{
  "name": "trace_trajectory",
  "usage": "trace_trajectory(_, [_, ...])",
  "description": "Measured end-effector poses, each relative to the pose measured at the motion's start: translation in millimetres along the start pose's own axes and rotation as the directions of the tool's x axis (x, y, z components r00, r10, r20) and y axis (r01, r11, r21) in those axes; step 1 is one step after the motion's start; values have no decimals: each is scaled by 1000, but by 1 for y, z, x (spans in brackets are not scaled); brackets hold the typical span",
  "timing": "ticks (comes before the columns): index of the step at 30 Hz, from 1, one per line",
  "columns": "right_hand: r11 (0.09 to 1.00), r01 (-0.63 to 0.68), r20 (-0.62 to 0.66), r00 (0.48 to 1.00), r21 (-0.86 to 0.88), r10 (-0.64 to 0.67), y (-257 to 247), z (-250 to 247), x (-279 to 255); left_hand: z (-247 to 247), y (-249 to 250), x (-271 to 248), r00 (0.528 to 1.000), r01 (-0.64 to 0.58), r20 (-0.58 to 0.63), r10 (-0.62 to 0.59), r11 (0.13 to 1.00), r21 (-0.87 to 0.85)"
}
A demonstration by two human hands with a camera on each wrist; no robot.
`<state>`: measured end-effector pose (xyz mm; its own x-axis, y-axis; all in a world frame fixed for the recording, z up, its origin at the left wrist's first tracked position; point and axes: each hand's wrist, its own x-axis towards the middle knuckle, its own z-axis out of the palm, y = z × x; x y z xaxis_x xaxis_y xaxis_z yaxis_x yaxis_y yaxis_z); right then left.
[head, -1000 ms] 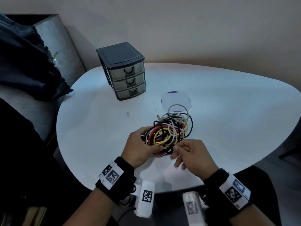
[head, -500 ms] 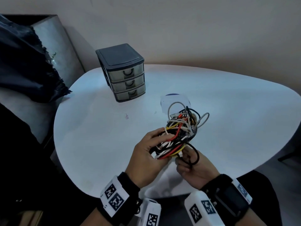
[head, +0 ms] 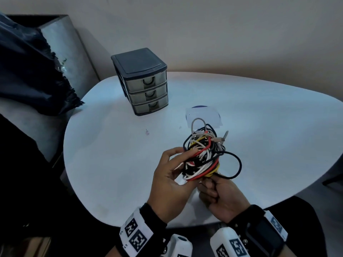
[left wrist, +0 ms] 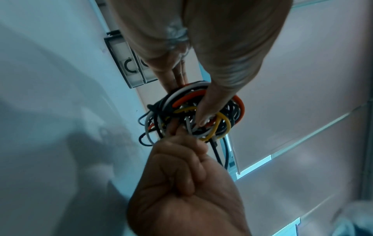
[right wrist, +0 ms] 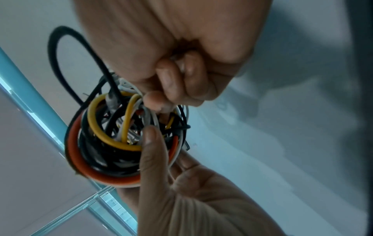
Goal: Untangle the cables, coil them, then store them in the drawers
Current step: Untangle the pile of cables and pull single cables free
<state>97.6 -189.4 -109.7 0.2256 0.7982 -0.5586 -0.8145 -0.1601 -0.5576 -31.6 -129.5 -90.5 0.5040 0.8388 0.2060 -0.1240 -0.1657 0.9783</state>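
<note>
Cable tangle up off white table, held between both hands. Left hand cups tangle's left side, fingers curled round strands, thumb across front. Right hand directly beneath, fingertips pinching strands at bottom edge. Black loop bulges right of that pinch. Drawer unit well beyond grip, far-left, all three drawers closed.

I seem to be working in a plain office or meeting room: a rounded white table set against a bare beige wall, a small three-drawer desktop organiser on it, and roller blinds over a window.
</note>
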Motion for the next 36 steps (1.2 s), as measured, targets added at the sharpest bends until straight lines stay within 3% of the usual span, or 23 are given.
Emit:
trace_trajectory(3, [1000,-3,12,1000,6,3,-1,1,-1,-4,-5,-1,995,82,-52,-90,987,-135])
trace_trajectory(8, [1000,5,67,998,9,-6,0,5,-5,-9,-2,0,1000,-3,4,3,1000,-24])
trace_trajectory(10, [999,39,64,997,-8,-38,-1,4,-5,-13,3,0,998,30,49,-27,998,-63])
trace_trajectory(12, [996,80,49,996,-48,-77,-6,2,-4,-15,12,6,979,200,59,-193,964,-173])
trace_trajectory(14, [984,121,25,993,-129,-119,-11,-1,-3,-15,17,13,920,387,19,-391,904,-182])
trace_trajectory(18, [946,184,2,982,-267,-191,-17,-8,0,-8,19,19,837,543,31,-546,822,-172])
trace_trajectory(20, [929,200,11,978,-311,-207,-19,-9,-1,-6,17,22,867,475,-81,-492,864,-164])
trace_trajectory(22, [917,209,44,977,-340,-206,-21,-8,-2,-7,12,24,938,286,-230,-259,954,92])
trace_trajectory(24, [918,213,81,977,-334,-197,-21,-7,-2,-9,10,25,979,18,-195,56,932,363])
trace_trajectory(26, [924,208,78,978,-321,-193,-20,-7,-2,-10,7,25,971,-148,-92,221,857,494])
trace_trajectory(31, [967,155,135,982,-202,-129,-29,-7,-13,-11,10,33,973,-193,22,229,765,615])
trace_trajectory(36, [848,236,106,972,-475,-211,-31,3,-18,-4,18,47,951,-300,184,247,613,731])
